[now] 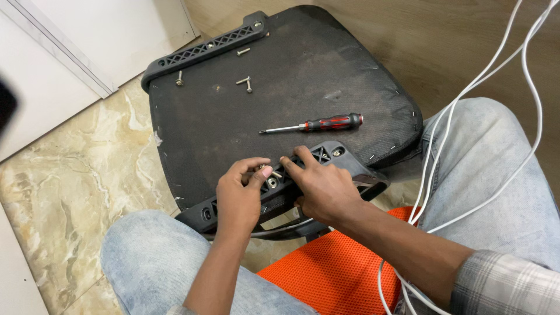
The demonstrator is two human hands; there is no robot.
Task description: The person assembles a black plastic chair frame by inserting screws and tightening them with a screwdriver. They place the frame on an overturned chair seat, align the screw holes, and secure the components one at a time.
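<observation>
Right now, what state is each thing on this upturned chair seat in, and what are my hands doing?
Chair seat: upside down, underside facing up.
Far armrest bracket: lying along the seat's far edge.
Near armrest bracket: on the near edge, under both hands.
Screwdriver: lying flat on the seat, untouched.
Loose screws: scattered near the far bracket.
Left hand: pinching a screw at the near bracket.
Right hand: resting on the near bracket.

A single head-worn camera looks steeply down from above the seated person's lap, close in. It faces forward over both knees onto an upturned chair seat (280, 99) resting on the floor (76, 175), with the forearms entering from the bottom edge.
</observation>
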